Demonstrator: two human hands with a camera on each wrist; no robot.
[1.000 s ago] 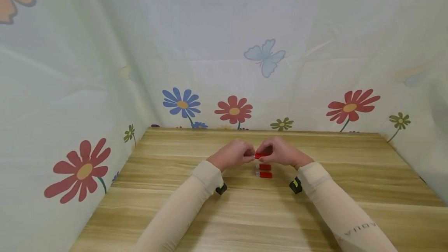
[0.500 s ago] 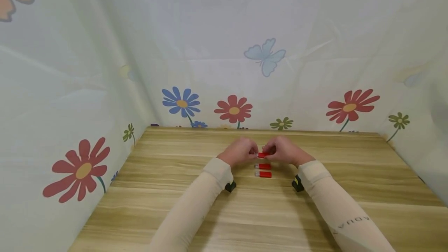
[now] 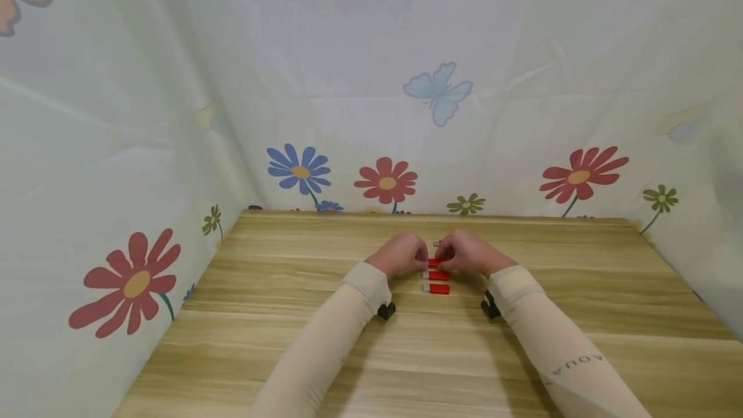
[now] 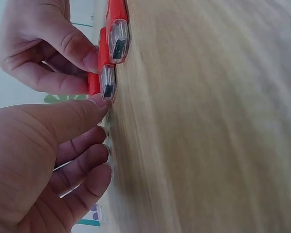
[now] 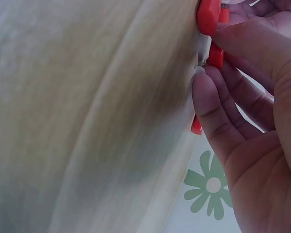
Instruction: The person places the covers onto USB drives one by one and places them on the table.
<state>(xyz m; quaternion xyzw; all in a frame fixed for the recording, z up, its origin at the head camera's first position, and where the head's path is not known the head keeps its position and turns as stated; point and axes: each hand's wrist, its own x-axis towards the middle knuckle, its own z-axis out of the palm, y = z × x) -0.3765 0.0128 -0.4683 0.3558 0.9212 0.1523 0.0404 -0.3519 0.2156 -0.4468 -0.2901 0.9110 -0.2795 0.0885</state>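
Several red sticks with clear caps lie in a column. In the head view, both hands meet at the third red stick (image 3: 433,263) from the front. The right hand (image 3: 471,254) pinches its red body between thumb and finger; this red end (image 5: 216,55) shows in the right wrist view. My left hand (image 3: 402,255) holds its cap end at the fingertips, and the left thumb hides most of that cap in the left wrist view. In front lie the second red stick (image 3: 436,275) and the nearest red stick (image 3: 438,289), untouched.
Behind the right fingertips, a small clear end (image 3: 437,244) of another stick shows. The wooden table (image 3: 278,289) reaches back to a flowered curtain (image 3: 493,140). Dark wrist cameras hang under both cuffs, close above the table.
Both hands have drawn the third stick slightly toward the front, closer to the second. The left hand first moved rightward along with its forearm. The two front sticks keep their places.
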